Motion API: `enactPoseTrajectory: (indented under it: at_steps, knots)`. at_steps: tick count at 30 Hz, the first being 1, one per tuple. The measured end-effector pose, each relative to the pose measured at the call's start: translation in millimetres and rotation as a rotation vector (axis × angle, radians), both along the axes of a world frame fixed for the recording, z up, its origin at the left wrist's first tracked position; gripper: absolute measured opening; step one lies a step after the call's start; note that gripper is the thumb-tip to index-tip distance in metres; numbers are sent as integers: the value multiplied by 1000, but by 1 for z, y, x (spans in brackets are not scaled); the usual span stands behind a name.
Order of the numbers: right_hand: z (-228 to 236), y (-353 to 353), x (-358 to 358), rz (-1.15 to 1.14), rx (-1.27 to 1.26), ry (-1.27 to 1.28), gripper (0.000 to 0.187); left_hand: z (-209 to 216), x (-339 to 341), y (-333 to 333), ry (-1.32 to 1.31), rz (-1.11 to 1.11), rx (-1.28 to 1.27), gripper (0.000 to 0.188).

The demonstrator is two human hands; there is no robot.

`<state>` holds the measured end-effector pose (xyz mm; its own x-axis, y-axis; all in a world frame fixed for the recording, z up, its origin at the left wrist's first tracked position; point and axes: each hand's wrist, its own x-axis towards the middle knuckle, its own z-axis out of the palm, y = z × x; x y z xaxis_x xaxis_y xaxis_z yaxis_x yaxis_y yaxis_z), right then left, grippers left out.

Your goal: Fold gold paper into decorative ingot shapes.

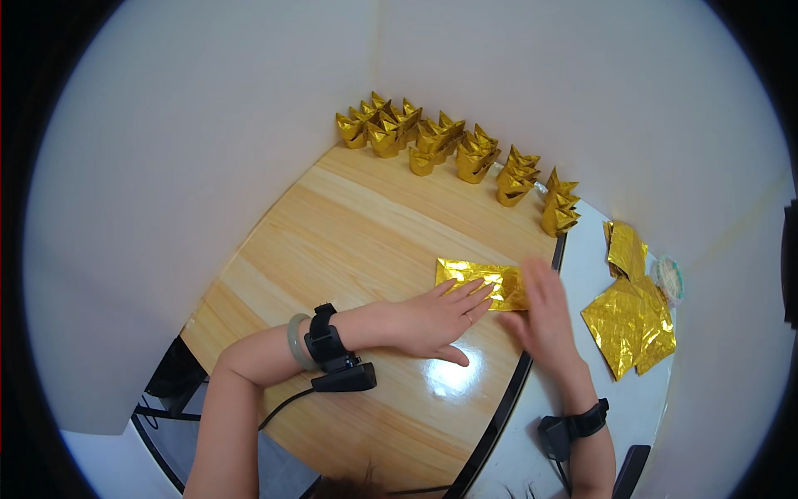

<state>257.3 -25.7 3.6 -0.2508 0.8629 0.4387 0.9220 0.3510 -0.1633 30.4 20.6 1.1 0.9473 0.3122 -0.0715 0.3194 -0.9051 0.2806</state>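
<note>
A folded strip of shiny gold foil paper (465, 270) lies flat on the wooden table. My left hand (436, 321) reaches across from the left with its fingers spread, and their tips rest over the strip's lower edge. At the strip's right end is my right hand (546, 320), its fingers stretched upward and the thumb apart; the fingers are slightly blurred. It covers that end of the foil, so whether the palm presses on it is hidden. Neither hand is closed around anything.
Several folded gold foil ingots (476, 160) stand in rows along the table's far edge. On the white surface (573, 291) to the right lie gold foil sheets (628, 324) and a smaller foil stack (625, 249), beside a small round container (667, 281). Pale walls enclose the back.
</note>
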Motion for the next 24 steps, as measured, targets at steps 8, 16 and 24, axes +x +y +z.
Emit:
enactPoseTrajectory:
  at_steps: [8, 16, 24]
  knots:
    - [5, -3, -13, 204, -372, -185, 95, -1, 1, 2, -17, -30, 7, 88]
    - [9, 5, 15, 9, -377, -297, 83, -1, 1, 4, 11, -27, -33, 88]
    - [20, 2, 23, 143, -141, -215, 52, -2, -13, 40, -110, -62, -282, 62]
